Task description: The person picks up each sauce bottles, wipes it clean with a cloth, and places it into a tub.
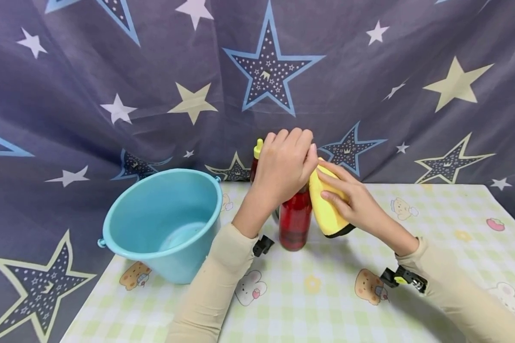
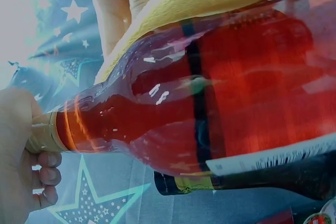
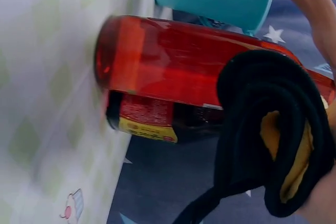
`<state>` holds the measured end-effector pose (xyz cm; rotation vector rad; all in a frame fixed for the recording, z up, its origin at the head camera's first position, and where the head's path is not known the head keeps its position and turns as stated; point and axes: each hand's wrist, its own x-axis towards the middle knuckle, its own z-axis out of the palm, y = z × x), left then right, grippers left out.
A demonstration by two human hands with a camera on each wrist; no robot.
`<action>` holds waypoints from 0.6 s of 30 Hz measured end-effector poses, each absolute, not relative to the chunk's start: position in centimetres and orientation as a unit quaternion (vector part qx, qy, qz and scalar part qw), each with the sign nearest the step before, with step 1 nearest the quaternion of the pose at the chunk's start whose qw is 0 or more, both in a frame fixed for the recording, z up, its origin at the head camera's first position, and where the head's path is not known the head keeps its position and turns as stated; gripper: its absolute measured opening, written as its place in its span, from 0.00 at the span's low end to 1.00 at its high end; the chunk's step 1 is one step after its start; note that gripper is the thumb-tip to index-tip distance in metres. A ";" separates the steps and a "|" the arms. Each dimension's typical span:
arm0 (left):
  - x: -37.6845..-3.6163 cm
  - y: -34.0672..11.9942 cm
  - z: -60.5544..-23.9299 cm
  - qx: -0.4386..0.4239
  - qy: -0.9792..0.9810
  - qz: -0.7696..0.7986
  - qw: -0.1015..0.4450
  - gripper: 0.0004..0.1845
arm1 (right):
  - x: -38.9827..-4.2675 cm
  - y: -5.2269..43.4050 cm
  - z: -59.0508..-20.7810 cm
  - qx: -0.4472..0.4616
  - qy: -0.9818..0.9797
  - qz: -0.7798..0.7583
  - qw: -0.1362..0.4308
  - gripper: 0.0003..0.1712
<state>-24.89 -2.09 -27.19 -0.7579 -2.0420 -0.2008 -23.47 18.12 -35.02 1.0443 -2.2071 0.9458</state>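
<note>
A red bottle [image 1: 295, 220] stands upright on the checked table [image 1: 326, 295]. My left hand [image 1: 284, 164] grips its top from above; in the left wrist view the fingers [image 2: 44, 177] curl round the neck of the bottle [image 2: 210, 108]. My right hand [image 1: 347, 200] presses a folded yellow cloth [image 1: 324, 207] with a black edge against the bottle's right side. The right wrist view shows the cloth [image 3: 278, 135] lying against the bottle [image 3: 173, 61]. A second, dark bottle [image 3: 152, 119] with a yellow cap [image 1: 258, 148] stands just behind the red one.
A light blue bucket [image 1: 165, 221] stands on the table left of the bottles, close to my left forearm. A dark star-patterned curtain [image 1: 257, 71] hangs behind and drapes past the table's left edge. The tablecloth carries small cartoon prints.
</note>
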 end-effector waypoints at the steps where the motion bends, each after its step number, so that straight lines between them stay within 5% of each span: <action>1: -24.9 -2.1 -27.2 -0.307 -0.829 -0.083 0.460 0.13 | -23.5 18.1 -35.0 0.386 -0.817 0.342 0.260 0.32; 18: -24.2 -1.1 -27.5 -0.246 -0.838 -0.036 0.485 0.11 | -23.8 18.5 -35.1 0.397 -0.812 0.357 0.234 0.32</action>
